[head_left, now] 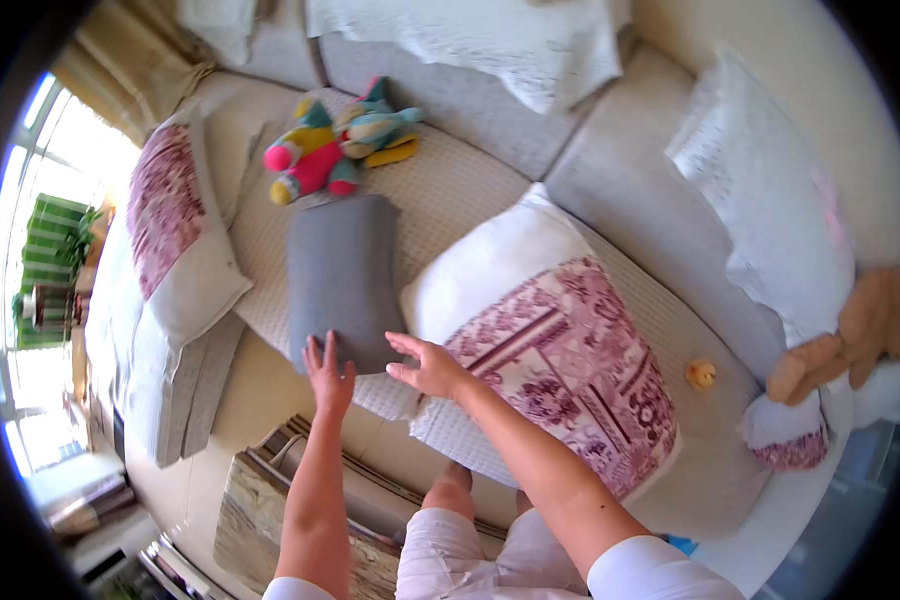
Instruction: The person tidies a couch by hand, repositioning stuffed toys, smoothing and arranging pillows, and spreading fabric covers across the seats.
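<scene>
A grey rectangular pillow [342,270] lies on the quilted seat of the sofa. My left hand [328,374] rests on its lower left edge, fingers spread. At the pillow's lower right corner is my right hand [428,368], its fingers apart and nothing in them; whether it touches the pillow I cannot tell. A big white cushion with a maroon floral pattern [570,370] lies just right of the grey pillow, partly behind my right forearm.
Colourful stuffed toys [315,160] sit beyond the grey pillow. Another floral cushion [167,210] leans at the left. A marble-topped table [260,515] stands at the lower left. Another person's hand [840,345] shows at the right, near a small round object [701,375].
</scene>
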The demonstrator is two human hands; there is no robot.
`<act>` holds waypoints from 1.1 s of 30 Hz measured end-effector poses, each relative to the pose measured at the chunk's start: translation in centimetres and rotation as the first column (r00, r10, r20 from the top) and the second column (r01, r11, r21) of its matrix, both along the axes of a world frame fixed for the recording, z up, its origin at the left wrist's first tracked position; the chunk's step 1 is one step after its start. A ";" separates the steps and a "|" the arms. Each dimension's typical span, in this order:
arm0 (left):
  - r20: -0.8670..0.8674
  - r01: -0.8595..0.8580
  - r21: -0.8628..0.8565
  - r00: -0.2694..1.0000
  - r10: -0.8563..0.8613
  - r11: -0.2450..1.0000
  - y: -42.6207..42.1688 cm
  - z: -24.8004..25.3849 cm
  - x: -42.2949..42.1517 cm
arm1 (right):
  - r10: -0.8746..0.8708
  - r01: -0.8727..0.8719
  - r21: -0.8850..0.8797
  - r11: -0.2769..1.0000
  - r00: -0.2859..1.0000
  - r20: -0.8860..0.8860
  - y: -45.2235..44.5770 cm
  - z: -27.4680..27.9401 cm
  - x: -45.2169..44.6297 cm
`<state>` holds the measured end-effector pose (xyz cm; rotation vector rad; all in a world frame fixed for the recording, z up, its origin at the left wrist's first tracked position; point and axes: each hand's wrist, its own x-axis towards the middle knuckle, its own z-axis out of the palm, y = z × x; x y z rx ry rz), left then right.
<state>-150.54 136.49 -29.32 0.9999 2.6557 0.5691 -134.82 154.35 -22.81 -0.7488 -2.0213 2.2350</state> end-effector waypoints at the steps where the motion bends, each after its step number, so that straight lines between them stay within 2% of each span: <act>1: -0.007 0.001 -0.032 1.000 -0.001 0.999 0.5 0.2 0.5 | -0.071 0.072 -0.050 0.996 0.997 0.021 0.7 0.4 2.3; 3: -0.014 0.057 -0.035 0.998 -0.058 0.998 2.3 1.0 2.8 | -0.193 0.194 -0.163 0.967 0.981 0.019 2.7 1.9 7.2; 4: -0.030 0.116 -0.012 0.993 -0.116 0.993 3.3 1.7 4.6 | -0.301 0.289 -0.161 0.944 0.952 -0.055 3.4 2.0 9.8; 5: -0.049 0.170 0.011 0.984 -0.169 0.985 4.6 2.6 6.7 | -0.339 0.337 -0.077 0.938 0.941 -0.013 4.9 3.5 12.7; 7: -0.056 0.295 0.133 0.955 -0.290 0.946 7.3 3.6 11.5 | -0.560 0.533 -0.197 0.823 0.819 -0.125 6.5 3.4 18.5; 8: -0.062 0.349 0.150 0.937 -0.343 0.925 8.8 4.5 14.5 | -0.621 0.588 -0.222 0.778 0.775 -0.121 7.4 3.4 21.7; 11: 0.017 0.488 0.264 0.860 -0.509 0.832 13.0 7.1 24.3 | -0.796 0.793 -0.073 0.605 0.600 -0.078 10.1 2.9 31.1; 13: 0.109 0.569 0.245 0.788 -0.606 0.785 15.1 8.5 30.2 | -0.879 0.884 0.048 0.465 0.467 -0.097 11.7 1.4 37.2; 14: 0.077 0.623 0.226 0.755 -0.651 0.749 15.6 8.1 32.7 | -0.906 0.904 0.166 0.394 0.413 -0.097 12.7 0.4 40.4; 15: 0.089 0.646 0.137 0.747 -0.658 0.751 16.3 8.8 35.4 | -0.927 0.905 0.280 0.319 0.359 -0.104 13.7 -0.8 43.6; 17: 0.107 0.683 0.017 0.725 -0.680 0.730 17.3 9.4 39.5 | -0.951 0.891 0.403 0.207 0.280 -0.130 15.6 -3.8 49.6; 18: 0.139 0.691 0.001 0.716 -0.685 0.723 17.8 9.4 41.1 | -0.962 0.857 0.480 0.190 0.261 -0.085 16.4 -4.4 52.2; 19: 0.130 0.693 0.004 0.715 -0.687 0.721 18.1 9.1 42.5 | -0.961 0.859 0.477 0.184 0.259 -0.094 17.2 -5.1 54.4; 21: 0.131 0.632 -0.123 0.775 -0.619 0.765 18.4 8.2 44.5 | -0.962 0.613 0.766 0.195 0.273 0.027 18.5 -6.0 57.9; 22: 0.135 0.623 -0.189 0.782 -0.608 0.759 18.7 7.8 44.8 | -0.940 0.494 0.836 0.239 0.335 0.070 19.2 -6.6 59.4; 23: 0.126 0.622 -0.192 0.783 -0.609 0.760 19.0 7.6 45.1 | -0.940 0.502 0.832 0.235 0.335 0.064 19.6 -6.6 60.1; 25: 0.119 0.607 -0.272 0.792 -0.599 0.747 19.4 7.2 45.4 | -0.892 0.333 0.868 0.368 0.389 0.229 20.2 -6.9 61.2; 26: 0.128 0.604 -0.294 0.793 -0.596 0.741 19.7 7.3 45.6 | -0.890 0.342 0.863 0.372 0.396 0.226 20.5 -7.6 61.6; 28: 0.124 0.598 -0.315 0.796 -0.593 0.737 19.9 7.4 45.8 | -0.793 0.298 0.754 0.585 0.408 0.454 21.0 -8.9 62.2; 32: 0.155 0.604 -0.356 0.791 -0.592 0.713 20.1 6.9 45.6 | -0.774 0.195 0.784 0.589 0.413 0.479 21.5 -9.9 62.3; 33: 0.154 0.598 -0.361 0.795 -0.587 0.715 20.2 6.6 45.6 | -0.761 0.095 0.808 0.582 0.415 0.499 21.8 -10.1 62.4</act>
